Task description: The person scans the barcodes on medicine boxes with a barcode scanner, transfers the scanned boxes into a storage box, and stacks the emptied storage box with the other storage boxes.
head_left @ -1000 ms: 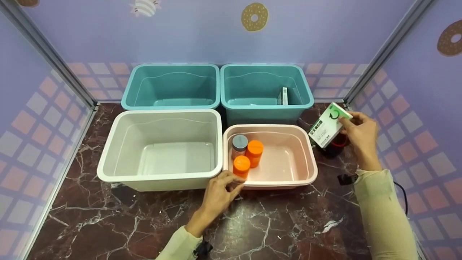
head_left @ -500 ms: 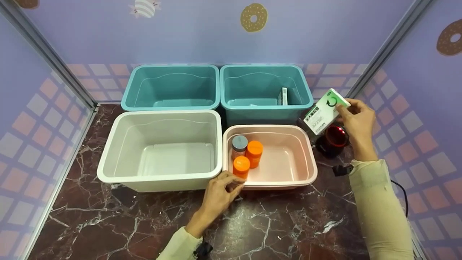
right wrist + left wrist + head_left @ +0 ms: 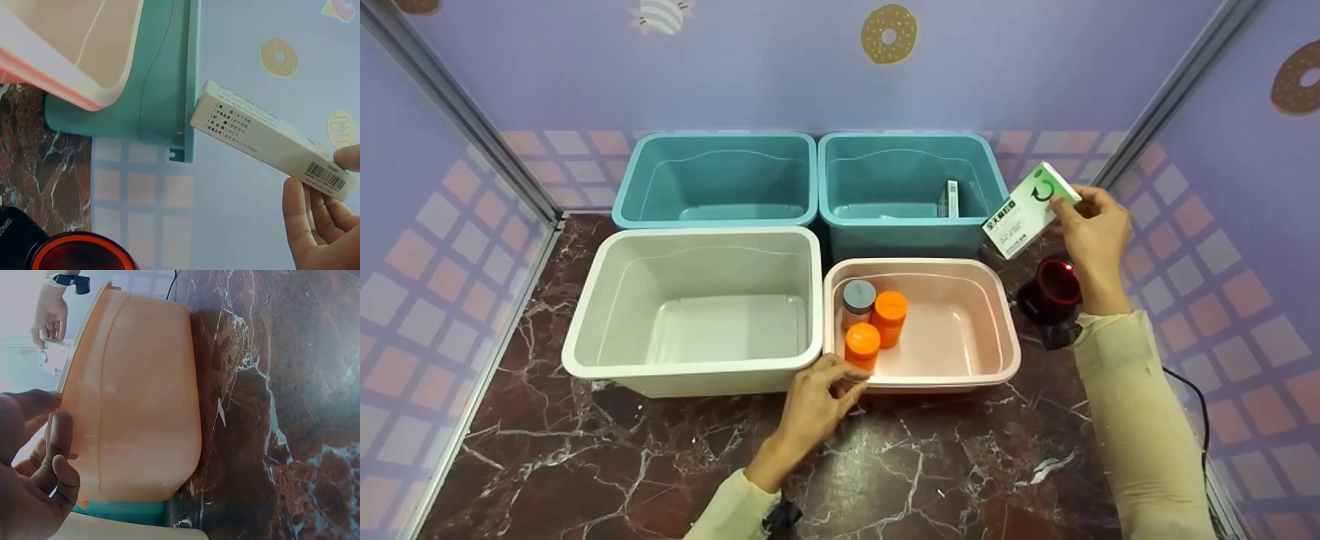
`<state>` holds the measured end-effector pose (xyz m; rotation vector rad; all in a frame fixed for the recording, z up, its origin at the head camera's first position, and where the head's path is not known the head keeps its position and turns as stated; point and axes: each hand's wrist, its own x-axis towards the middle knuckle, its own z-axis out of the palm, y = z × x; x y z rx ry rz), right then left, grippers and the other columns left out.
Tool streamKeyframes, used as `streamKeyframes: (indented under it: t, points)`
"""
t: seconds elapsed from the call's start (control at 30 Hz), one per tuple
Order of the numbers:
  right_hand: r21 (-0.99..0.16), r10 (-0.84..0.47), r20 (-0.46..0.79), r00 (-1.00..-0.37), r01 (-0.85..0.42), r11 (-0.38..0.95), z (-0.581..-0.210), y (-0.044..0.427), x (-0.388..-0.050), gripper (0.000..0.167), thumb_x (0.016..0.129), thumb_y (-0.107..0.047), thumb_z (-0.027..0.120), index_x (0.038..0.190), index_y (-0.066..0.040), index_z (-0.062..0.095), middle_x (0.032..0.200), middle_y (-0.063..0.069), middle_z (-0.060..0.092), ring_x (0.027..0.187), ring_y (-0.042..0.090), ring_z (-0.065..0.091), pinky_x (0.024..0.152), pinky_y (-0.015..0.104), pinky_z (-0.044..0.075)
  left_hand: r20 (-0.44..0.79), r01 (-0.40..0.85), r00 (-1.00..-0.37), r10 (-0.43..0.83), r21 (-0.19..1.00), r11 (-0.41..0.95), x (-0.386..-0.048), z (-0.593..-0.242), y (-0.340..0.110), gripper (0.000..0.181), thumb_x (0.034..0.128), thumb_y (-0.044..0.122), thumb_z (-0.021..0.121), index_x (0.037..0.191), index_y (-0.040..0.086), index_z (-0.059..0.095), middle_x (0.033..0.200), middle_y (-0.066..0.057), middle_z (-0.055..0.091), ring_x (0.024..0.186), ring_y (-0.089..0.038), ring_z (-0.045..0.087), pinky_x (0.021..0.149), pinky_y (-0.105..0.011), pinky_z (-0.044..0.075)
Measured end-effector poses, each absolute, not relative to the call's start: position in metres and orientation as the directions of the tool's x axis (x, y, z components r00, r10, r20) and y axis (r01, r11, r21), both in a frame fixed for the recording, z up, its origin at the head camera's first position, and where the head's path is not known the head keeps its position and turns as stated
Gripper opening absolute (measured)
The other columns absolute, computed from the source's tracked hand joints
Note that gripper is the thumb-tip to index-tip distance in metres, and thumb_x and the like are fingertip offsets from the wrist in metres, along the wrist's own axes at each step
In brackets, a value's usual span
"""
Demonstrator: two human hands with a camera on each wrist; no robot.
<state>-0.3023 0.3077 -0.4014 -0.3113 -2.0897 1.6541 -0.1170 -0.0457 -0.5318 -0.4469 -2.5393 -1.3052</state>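
My right hand [image 3: 1095, 229] pinches one end of a white and green medicine box [image 3: 1030, 211] between thumb and fingers. The box is tilted in the air by the right edge of the right-hand teal bin [image 3: 907, 240]; its barcode side shows in the right wrist view. My left hand [image 3: 817, 397] grips the front left rim of the pink bin [image 3: 997, 367], thumb and fingers on either side of the rim in the left wrist view. Inside that bin stand two orange-capped bottles [image 3: 890, 319] and one grey-capped bottle [image 3: 859, 296]. Another small box [image 3: 951, 199] leans inside the right-hand teal bin.
Below my right hand sits a black device [image 3: 1048, 292] with a red-lit round opening; a black cable [image 3: 1200, 405] runs along the right. A white bin [image 3: 694, 370] stands left of the pink one, and a second teal bin [image 3: 716, 223] behind it. Patterned walls [image 3: 780, 75] enclose the marble-look table [image 3: 645, 465].
The right hand has lifted the medicine box up and leftward, away from the black device, towards the right-hand teal bin. The left hand has stayed on the pink bin's rim.
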Motion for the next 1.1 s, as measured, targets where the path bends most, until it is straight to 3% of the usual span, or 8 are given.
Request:
streamKeyframes:
  t: [0.5, 0.83, 1.1]
  points:
    - [-0.966, 0.471, 0.222, -0.854, -0.128, 0.224, -0.402, 0.291, -0.32, 0.025, 0.086, -0.008, 0.072, 0.11, -0.004, 0.068, 0.079, -0.007, 0.063, 0.073, 0.006, 0.061, 0.056, 0.016, 0.055, 0.342, 0.367, -0.928, 0.151, 0.754, 0.545, -0.117, -0.531, -0.046, 0.012, 0.0838, 0.016, 0.08, 0.096, 0.017, 0.078, 0.092, 0.003, 0.069, 0.071, -0.009, 0.065, 0.063, -0.021, 0.054]
    - [-0.962, 0.502, 0.23, -0.834, -0.118, 0.245, -0.402, 0.283, -0.328, 0.022, 0.085, -0.009, 0.072, 0.107, -0.007, 0.069, 0.079, -0.007, 0.061, 0.072, 0.006, 0.057, 0.053, 0.014, 0.052, 0.325, 0.355, -0.933, 0.154, 0.757, 0.548, -0.117, -0.531, -0.046, 0.013, 0.0836, 0.015, 0.08, 0.096, 0.017, 0.078, 0.092, 0.003, 0.069, 0.071, -0.009, 0.064, 0.064, -0.02, 0.054]
    - [-0.959, 0.501, 0.235, -0.833, -0.114, 0.261, -0.406, 0.276, -0.337, 0.025, 0.087, -0.011, 0.071, 0.111, -0.006, 0.068, 0.083, -0.005, 0.061, 0.078, 0.007, 0.06, 0.064, 0.017, 0.058, 0.353, 0.374, -0.924, 0.148, 0.749, 0.547, -0.117, -0.532, -0.046, 0.012, 0.0839, 0.016, 0.08, 0.096, 0.018, 0.078, 0.091, 0.003, 0.069, 0.07, -0.008, 0.063, 0.063, -0.02, 0.053]
